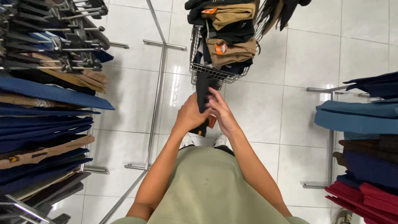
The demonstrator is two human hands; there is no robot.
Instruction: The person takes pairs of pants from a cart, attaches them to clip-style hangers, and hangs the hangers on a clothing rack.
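Both of my hands hold a black folded garment (205, 89) with an orange tag hanging at its lower end. My left hand (190, 114) grips it from the left side and my right hand (219, 110) closes on it from the right. The garment hangs straight down just below the front of a wire cart (215, 74), which is piled with folded tan and black garments (230, 52).
A rack of hanging blue, tan and dark trousers (45, 120) fills the left side, with a chrome rail (156, 95) beside it. Another rack with blue, navy and red garments (365, 141) stands at the right. White tiled floor (290, 103) lies between.
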